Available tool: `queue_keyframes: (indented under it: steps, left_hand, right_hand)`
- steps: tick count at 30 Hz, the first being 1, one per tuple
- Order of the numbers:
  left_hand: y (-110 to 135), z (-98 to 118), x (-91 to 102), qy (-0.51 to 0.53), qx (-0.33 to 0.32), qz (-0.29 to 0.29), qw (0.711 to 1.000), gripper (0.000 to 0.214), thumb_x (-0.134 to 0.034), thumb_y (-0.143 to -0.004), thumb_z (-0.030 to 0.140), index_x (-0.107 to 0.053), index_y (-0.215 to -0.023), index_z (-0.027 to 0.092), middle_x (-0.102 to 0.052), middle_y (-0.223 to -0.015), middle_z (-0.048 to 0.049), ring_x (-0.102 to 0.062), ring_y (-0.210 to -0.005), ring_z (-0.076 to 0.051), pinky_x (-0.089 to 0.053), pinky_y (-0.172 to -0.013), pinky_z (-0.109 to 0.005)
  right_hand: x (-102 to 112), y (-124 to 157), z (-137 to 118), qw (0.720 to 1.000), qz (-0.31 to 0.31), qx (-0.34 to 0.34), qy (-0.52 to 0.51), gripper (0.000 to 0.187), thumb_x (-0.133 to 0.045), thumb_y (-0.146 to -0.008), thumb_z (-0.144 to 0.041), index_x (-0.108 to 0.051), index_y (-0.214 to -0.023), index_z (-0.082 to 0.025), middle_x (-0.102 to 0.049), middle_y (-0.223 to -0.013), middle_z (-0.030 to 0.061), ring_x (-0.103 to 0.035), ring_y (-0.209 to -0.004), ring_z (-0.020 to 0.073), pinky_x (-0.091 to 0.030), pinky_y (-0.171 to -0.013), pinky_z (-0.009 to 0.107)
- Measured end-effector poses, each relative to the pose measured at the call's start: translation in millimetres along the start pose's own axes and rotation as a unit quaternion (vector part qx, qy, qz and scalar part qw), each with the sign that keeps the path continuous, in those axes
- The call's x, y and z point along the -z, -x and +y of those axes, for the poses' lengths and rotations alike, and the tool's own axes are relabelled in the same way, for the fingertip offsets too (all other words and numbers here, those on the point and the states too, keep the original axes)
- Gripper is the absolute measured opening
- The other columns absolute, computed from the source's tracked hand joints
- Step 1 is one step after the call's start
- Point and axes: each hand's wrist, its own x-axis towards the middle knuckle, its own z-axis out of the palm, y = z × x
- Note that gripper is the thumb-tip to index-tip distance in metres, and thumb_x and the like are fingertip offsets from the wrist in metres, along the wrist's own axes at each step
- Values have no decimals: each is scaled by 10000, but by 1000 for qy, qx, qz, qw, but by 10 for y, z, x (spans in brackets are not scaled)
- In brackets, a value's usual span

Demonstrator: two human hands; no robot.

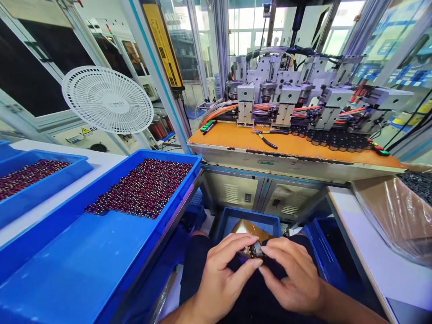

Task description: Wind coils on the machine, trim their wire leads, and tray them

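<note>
My left hand and my right hand meet low in the middle of the view, over my lap. Both pinch a small dark, metallic part between their fingertips. The part is too small to name. To my left a large blue tray holds a flat patch of several small dark red parts. A second blue tray further left holds more of them.
An orange-topped machine bench stands ahead with grey actuators, orange hoses and pliers on it. A white fan stands at the left. Blue bins sit on the floor by my knees. A plastic-lined box is at the right.
</note>
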Motion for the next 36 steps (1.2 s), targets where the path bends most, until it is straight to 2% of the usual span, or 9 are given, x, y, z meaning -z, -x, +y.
queue_keyframes:
  steps: [3, 6, 13, 21, 23, 26, 30, 33, 36]
  left_hand:
    - [3, -5, 40, -25, -36, -8, 999, 363, -751, -790, 126, -698, -1130, 240, -780, -1016, -46, -681, -975, -199, -543, -900, -319]
    - [9, 10, 51, -17, -37, -16, 999, 380, -751, -782, 105, -704, -1132, 245, -781, -1028, -49, -678, -964, -194, -534, -910, -326]
    - [44, 28, -6, 223, 163, -22, 961, 249, -772, -756, 120, -763, -972, 246, -755, -1059, -68, -711, -766, -135, -582, -670, -208]
    - [-5, 35, 109, 112, 63, -6, 992, 255, -708, -779, 54, -738, -969, 222, -764, -1030, -85, -724, -898, -183, -595, -692, -220]
    - [-24, 43, 155, 33, 21, -23, 999, 263, -691, -779, 38, -724, -974, 212, -766, -1031, -83, -731, -885, -178, -600, -742, -238]
    - [-54, 69, 172, -36, -30, -65, 997, 277, -682, -778, 33, -704, -995, 204, -769, -1042, -82, -737, -941, -189, -595, -848, -261]
    - [-60, 114, 162, -43, -50, -97, 993, 288, -683, -785, 49, -695, -1024, 209, -771, -1052, -83, -740, -968, -192, -593, -861, -244]
    - [-30, 128, 198, -33, -35, -95, 994, 279, -691, -783, 55, -707, -1011, 216, -777, -1027, -79, -745, -937, -200, -603, -849, -267]
    - [-3, 112, 247, -9, -20, -86, 996, 294, -704, -776, 50, -717, -1012, 226, -778, -1030, -76, -743, -935, -206, -605, -845, -285]
  right_hand:
    - [49, -60, -93, 992, -13, -76, -101, 195, -590, -946, -281, -594, -1088, -148, -660, -826, 58, -623, -669, 143, -530, -584, 267]
    - [75, -87, -143, 978, -5, -103, -180, 100, -573, -946, -164, -625, -1032, -168, -630, -791, 35, -605, -668, 127, -505, -586, 244]
    - [30, -73, -206, 952, 25, -182, -245, 132, -592, -879, -54, -648, -905, -170, -606, -741, 15, -571, -654, 113, -472, -591, 221]
    - [347, 59, -17, 951, 2, -253, -177, 138, -598, -920, -159, -627, -792, -200, -602, -703, 4, -588, -634, 131, -485, -555, 222]
    - [476, 68, 71, 974, -1, -205, -102, 33, -623, -917, -205, -654, -916, -215, -641, -771, 30, -625, -698, 165, -519, -594, 256]
    - [576, -23, 105, 998, -51, 26, 26, 197, -586, -934, -213, -658, -1115, -244, -697, -883, 45, -655, -792, 190, -544, -700, 303]
    - [503, -257, 64, 946, -152, 261, 116, 311, -401, -965, -140, -695, -1066, -140, -714, -956, 87, -634, -799, 208, -520, -689, 347]
    - [397, -360, 33, 961, -188, 191, 74, 365, -323, -976, -104, -680, -910, -129, -680, -823, 97, -560, -658, 189, -443, -554, 338]
    - [323, -369, -23, 970, -230, -31, -68, 313, -384, -1002, -162, -612, -788, -163, -591, -713, 38, -510, -623, 148, -413, -568, 289]
